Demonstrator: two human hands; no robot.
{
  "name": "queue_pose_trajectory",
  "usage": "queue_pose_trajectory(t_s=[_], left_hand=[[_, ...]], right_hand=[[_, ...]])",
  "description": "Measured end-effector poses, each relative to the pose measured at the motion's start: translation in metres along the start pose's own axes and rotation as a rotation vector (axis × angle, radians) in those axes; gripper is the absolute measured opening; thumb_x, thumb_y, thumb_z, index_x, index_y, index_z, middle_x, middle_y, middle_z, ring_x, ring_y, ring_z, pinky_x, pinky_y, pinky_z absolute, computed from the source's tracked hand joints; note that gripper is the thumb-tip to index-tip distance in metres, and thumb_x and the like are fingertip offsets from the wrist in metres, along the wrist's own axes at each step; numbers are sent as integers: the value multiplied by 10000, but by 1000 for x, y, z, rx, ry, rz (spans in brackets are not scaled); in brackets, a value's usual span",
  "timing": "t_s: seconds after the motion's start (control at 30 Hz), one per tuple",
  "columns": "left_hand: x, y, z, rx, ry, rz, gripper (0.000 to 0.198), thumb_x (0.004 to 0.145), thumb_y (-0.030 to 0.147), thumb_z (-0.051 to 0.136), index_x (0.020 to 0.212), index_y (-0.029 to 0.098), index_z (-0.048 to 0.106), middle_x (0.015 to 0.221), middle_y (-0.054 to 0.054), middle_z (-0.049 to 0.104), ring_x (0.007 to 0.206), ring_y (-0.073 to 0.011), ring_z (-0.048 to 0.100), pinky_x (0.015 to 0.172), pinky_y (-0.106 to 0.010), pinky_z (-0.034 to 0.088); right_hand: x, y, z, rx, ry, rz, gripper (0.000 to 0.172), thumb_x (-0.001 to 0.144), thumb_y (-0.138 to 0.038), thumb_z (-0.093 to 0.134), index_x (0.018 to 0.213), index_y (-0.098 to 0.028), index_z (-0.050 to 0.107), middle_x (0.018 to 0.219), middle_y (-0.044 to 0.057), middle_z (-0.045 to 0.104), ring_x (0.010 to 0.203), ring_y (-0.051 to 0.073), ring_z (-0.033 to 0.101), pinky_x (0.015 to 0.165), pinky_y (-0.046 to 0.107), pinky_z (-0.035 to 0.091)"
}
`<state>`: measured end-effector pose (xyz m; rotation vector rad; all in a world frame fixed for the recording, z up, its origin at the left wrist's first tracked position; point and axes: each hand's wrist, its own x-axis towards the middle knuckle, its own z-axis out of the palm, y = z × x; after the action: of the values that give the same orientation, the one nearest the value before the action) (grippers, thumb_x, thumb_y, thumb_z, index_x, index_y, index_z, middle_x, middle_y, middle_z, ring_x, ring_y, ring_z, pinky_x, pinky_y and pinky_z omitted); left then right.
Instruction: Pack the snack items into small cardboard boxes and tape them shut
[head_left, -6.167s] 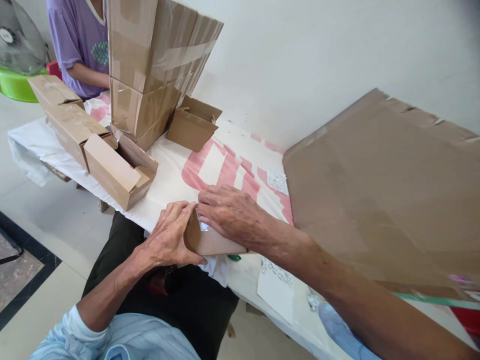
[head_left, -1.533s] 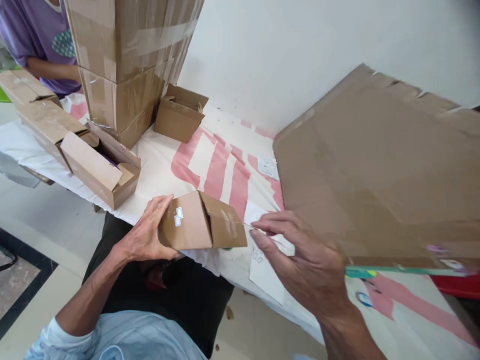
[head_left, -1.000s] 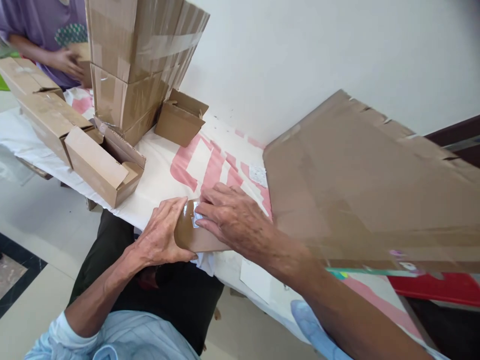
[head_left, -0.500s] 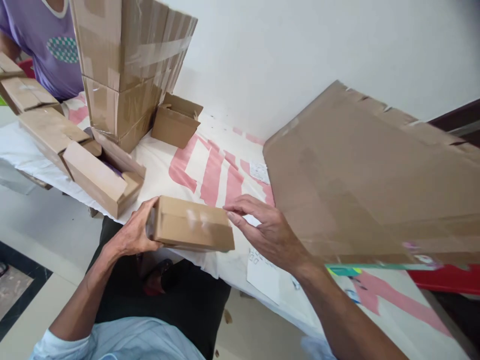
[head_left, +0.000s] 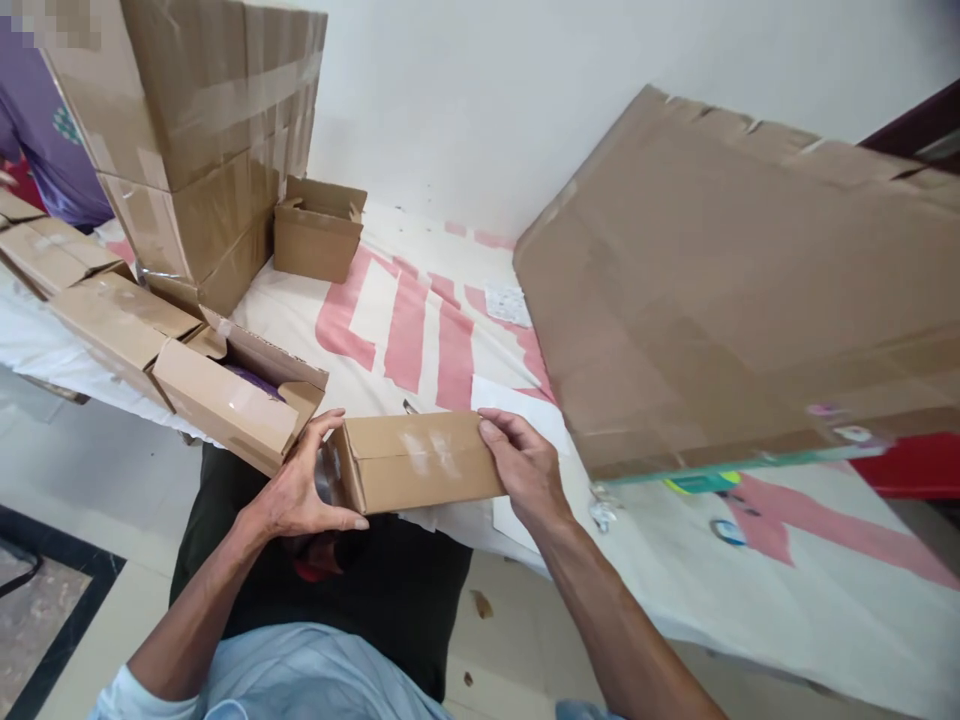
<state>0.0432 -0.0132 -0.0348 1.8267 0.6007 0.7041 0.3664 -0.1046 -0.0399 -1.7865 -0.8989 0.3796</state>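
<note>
A small brown cardboard box (head_left: 420, 465) is held level over the table's front edge, with pale tape marks on its upper face. My left hand (head_left: 304, 490) grips its left end, thumb below and fingers above. Around the right end, my right hand (head_left: 521, 455) has its thumb and fingers closed on the far corner. Just left of the held box lies an open cardboard box (head_left: 232, 400) with something purple inside, close to my left fingers. What the held box contains is hidden.
More small boxes (head_left: 124, 315) line the front edge at left, beside stacked large cartons (head_left: 217, 130). An open small box (head_left: 319, 235) stands behind. A big cardboard sheet or carton (head_left: 735, 290) takes up the right. White paper (head_left: 525, 415) and a tape roll (head_left: 729, 532) lie on the cloth.
My right hand has closed on the right end of the box, where its fingers were only touching the corner. The view has shifted, and the box sits a little further right.
</note>
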Motion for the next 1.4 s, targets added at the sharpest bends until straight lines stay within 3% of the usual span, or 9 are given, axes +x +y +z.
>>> queue_pose_trajectory(t_s=[0.13, 0.27, 0.53, 0.73, 0.83, 0.97, 1.03, 1.2, 1.4], left_hand=[[0, 2, -10, -27, 43, 21, 934, 662, 381, 970, 1405, 272, 415, 1694, -210, 400, 1601, -384, 415, 1298, -574, 382], [-3, -4, -33, 2, 68, 4, 834, 694, 462, 958, 1322, 262, 447, 1692, -217, 396, 1569, -389, 457, 1290, -555, 382], [-3, -7, -61, 65, 41, 15, 791, 711, 478, 964, 1287, 263, 467, 1666, -216, 422, 1562, -405, 460, 1279, -544, 382], [-4, 0, -54, 70, 58, 9, 833, 651, 522, 1006, 1250, 270, 485, 1691, -212, 418, 1562, -408, 468, 1279, -545, 376], [-5, 3, -52, 84, 62, 32, 709, 709, 459, 966, 1210, 256, 507, 1662, -212, 442, 1552, -400, 473, 1264, -551, 385], [-5, 5, -50, 89, 66, 38, 643, 718, 449, 943, 1183, 245, 547, 1644, -203, 452, 1536, -411, 473, 1264, -579, 383], [-4, 5, -49, 83, 65, 38, 648, 726, 465, 934, 1211, 242, 565, 1649, -200, 444, 1533, -416, 473, 1270, -589, 383], [-6, 0, -49, 102, 41, 45, 750, 752, 443, 929, 1372, 240, 560, 1689, -211, 393, 1594, -425, 391, 1293, -630, 357], [-9, -6, -50, 145, 18, 61, 846, 771, 442, 937, 1484, 246, 527, 1716, -224, 365, 1627, -438, 344, 1291, -657, 359]], right_hand=[[-11, -1, 14, 134, 51, 121, 471, 839, -644, 746, 1049, -225, 791, 1078, 85, 805, 949, 266, 712, 818, 390, 586], [-7, 3, 18, 181, -123, 45, 512, 993, -683, 556, 1093, -232, 779, 1121, 102, 793, 1020, 275, 726, 855, 397, 587], [5, 45, 5, -664, -448, -393, 234, 946, -224, 556, 1139, -185, 682, 1105, 133, 670, 977, 277, 628, 823, 387, 527], [1, 51, 15, -784, -436, -373, 243, 975, -200, 504, 1164, -212, 656, 1041, 109, 648, 937, 269, 608, 765, 358, 494], [7, 48, 12, -640, -289, -295, 297, 977, -288, 461, 1177, -211, 666, 1029, 108, 662, 915, 279, 627, 756, 377, 506], [16, 11, -9, -344, -74, -161, 360, 991, -477, 504, 1126, -211, 705, 762, 21, 613, 700, 242, 581, 639, 355, 491], [15, -22, -20, -229, -185, -167, 370, 984, -556, 592, 1067, -226, 738, 661, -19, 562, 596, 202, 525, 564, 323, 452], [6, -102, -20, -214, -530, -450, 256, 1004, -444, 659, 947, -238, 801, 862, 42, 759, 748, 206, 679, 666, 311, 531], [13, -133, -3, -289, -709, -622, 254, 1049, -364, 614, 1002, -226, 822, 834, 30, 753, 708, 170, 666, 650, 278, 521]])
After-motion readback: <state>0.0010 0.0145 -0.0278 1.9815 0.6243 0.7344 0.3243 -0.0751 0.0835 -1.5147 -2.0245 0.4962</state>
